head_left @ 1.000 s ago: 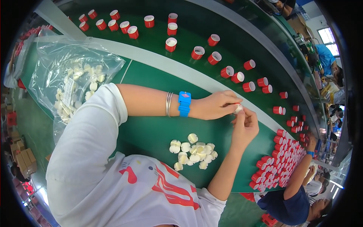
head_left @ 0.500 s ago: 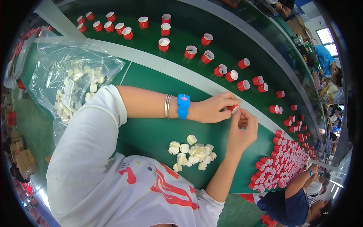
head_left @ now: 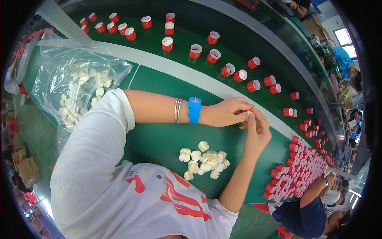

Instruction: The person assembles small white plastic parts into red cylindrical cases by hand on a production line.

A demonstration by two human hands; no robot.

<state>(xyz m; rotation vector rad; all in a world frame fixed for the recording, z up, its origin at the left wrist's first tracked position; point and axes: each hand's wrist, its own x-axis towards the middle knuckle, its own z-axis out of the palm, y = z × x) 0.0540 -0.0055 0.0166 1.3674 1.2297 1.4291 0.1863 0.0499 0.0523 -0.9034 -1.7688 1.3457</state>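
Belt (head_left: 232, 51), dark green and super long, curves across the top of the frame with red cups (head_left: 167, 44) scattered along it, rims up. Below it there's a green table (head_left: 159, 139) filling the middle, with a pale rail (head_left: 179, 69) between the two. Person in a white shirt (head_left: 91, 171) takes up the lower left, and a co-worker (head_left: 310, 201) in navy is down in the lower right. Clear bag (head_left: 47, 81) at left holds a bunch of white pieces. Big pile of red-and-white cups (head_left: 290, 171) is packed together at the right end of the table. Loose heap of white blocks (head_left: 213, 161) sits lower center, just left of the right forearm.

Hands are together right of center, near the rail: left hand (head_left: 229, 113) and right hand (head_left: 258, 133) both pinching the same thing, right thumb against it. Left wrist has a blue band (head_left: 194, 110) and silver bangles (head_left: 178, 110). Smallest is the red-and-white bit (head_left: 248, 112) between the fingertips, mostly covered, so can't tell its full shape.
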